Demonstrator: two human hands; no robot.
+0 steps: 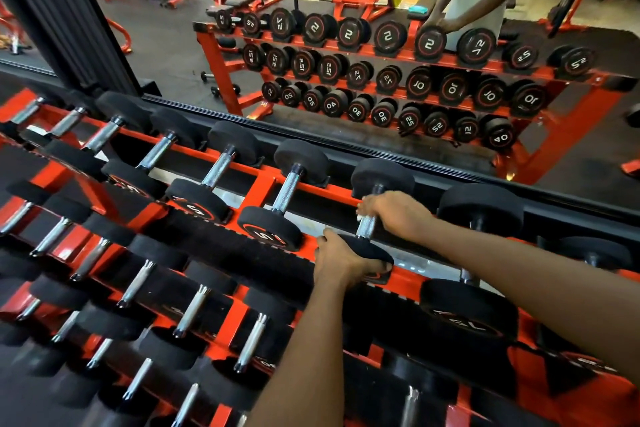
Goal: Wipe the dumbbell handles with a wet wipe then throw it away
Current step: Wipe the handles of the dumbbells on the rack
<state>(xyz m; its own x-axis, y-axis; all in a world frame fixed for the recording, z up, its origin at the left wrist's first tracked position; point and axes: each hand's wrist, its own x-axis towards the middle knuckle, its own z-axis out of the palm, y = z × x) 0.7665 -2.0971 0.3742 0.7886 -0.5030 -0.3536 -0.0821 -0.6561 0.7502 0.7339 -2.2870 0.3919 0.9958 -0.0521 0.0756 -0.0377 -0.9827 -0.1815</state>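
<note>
Nearest you, rows of dumbbells lie on the orange rack [263, 184]. On the top row, your left hand [341, 260] grips the near black end of one dumbbell [382, 175]. Your right hand [394, 215] curls round its steel handle [366, 227], with a scrap of white wipe [360, 217] showing at the fingertips. Behind, a mirror [156, 45] reflects the rack and gym machines.

An orange rack [258, 189] is spread beneath the left hand [341, 263]; a wall mirror [166, 45] is mounted beyond the right hand [394, 215].
</note>
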